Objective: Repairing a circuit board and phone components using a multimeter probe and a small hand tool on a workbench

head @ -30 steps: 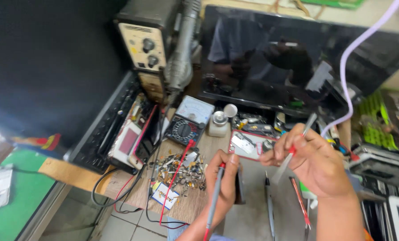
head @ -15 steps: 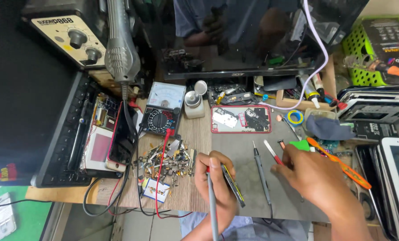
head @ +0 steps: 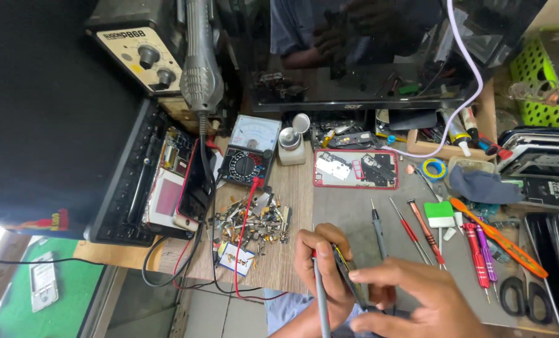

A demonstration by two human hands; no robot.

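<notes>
My left hand [head: 322, 261] is closed near the front edge of the bench on a thin dark phone part [head: 347, 277] held edge-on. A grey pen-like tool with a red tip [head: 320, 297] is clamped in the same hand. My right hand [head: 414, 299] reaches in from the right, with thumb and fingers closing on the lower end of that dark part. Both hands hover over the grey work mat [head: 348, 216]. Behind them on the mat lies an opened phone body with a red frame [head: 354, 169].
Several screwdrivers [head: 417, 228], an orange pry tool [head: 498, 241] and scissors [head: 526, 297] lie to the right. A pile of small parts [head: 257, 219], an analogue multimeter [head: 251, 156] with red lead, a hot-air station [head: 142, 56] and a dark monitor [head: 367, 50] stand left and behind.
My right hand came down from holding a tool up, passed over the screwdrivers on the mat, and now meets the dark part in my left hand. The camera tilted down toward the bench.
</notes>
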